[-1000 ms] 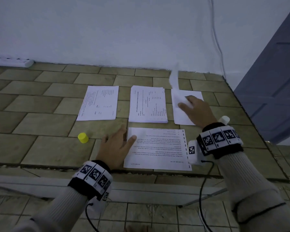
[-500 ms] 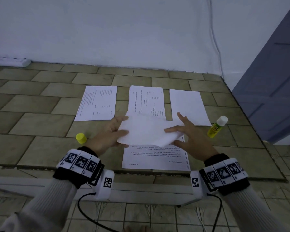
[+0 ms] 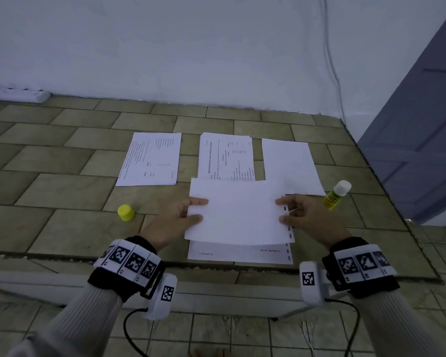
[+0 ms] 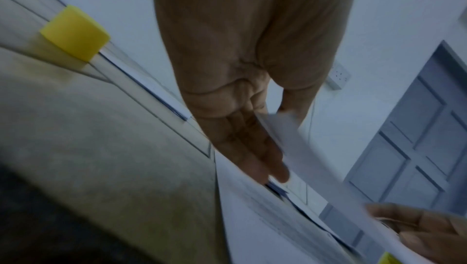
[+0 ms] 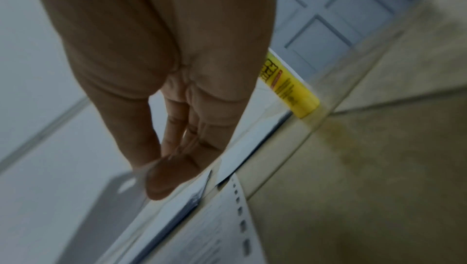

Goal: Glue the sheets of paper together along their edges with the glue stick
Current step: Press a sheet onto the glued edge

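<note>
A blank white sheet (image 3: 238, 212) hovers flat just above a printed sheet (image 3: 240, 253) lying near the table's front edge. My left hand (image 3: 191, 212) pinches its left edge, thumb on top and fingers (image 4: 257, 160) beneath. My right hand (image 3: 291, 210) pinches the right edge in the same way, thumb (image 5: 141, 128) against fingers. The yellow glue stick (image 3: 336, 195), uncapped with its white tip up, stands just right of my right hand, and shows yellow (image 5: 290, 88) in the right wrist view. Its yellow cap (image 3: 125, 212) sits left of my left hand.
Further back lie a printed sheet (image 3: 151, 159), a thin stack of printed pages (image 3: 225, 157) and a blank sheet (image 3: 290, 166). The tiled table (image 3: 49, 202) ends at a white wall behind. A grey door (image 3: 422, 124) stands to the right.
My right hand took a blank sheet from the back right pile; both hands now hold it level and lower over the front printed sheet, squared up with it.
</note>
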Tool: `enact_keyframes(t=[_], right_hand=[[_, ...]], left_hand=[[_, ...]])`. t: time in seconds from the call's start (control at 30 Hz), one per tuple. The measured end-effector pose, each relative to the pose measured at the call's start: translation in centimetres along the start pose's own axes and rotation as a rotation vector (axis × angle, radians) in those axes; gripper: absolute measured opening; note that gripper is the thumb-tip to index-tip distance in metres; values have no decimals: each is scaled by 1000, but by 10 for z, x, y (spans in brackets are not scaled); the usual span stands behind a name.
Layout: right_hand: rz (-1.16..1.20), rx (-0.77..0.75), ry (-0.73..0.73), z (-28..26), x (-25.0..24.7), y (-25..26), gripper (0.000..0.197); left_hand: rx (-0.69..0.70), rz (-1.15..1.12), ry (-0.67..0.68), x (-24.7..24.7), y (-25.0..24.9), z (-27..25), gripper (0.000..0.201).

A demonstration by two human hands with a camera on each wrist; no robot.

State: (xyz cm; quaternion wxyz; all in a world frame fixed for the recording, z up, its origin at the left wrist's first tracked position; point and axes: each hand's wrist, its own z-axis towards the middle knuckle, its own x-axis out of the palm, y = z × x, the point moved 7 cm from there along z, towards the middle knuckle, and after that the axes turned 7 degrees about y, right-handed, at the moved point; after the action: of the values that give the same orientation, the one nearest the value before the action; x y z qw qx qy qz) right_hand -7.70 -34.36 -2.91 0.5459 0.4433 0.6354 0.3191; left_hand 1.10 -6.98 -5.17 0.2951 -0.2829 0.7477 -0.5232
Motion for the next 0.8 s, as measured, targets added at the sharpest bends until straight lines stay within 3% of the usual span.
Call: enact_keyframes(t=[0.13,0.27,0.53,0.8], right_hand=[[-292,33,-53,-5,5,-1,32],[-400,58,-71,-8,14,-7,33],[-456,97,-71,-11,22,-15,35],[-396,119,-71,-13,20,-21,32]], left_hand=[[10,275,-54,0,-1,-2,21],[68,443,-95,4,-9,-4,19],[47,620,-136,4,0,-2,22],[49,655,-166,1,6,-1,26]])
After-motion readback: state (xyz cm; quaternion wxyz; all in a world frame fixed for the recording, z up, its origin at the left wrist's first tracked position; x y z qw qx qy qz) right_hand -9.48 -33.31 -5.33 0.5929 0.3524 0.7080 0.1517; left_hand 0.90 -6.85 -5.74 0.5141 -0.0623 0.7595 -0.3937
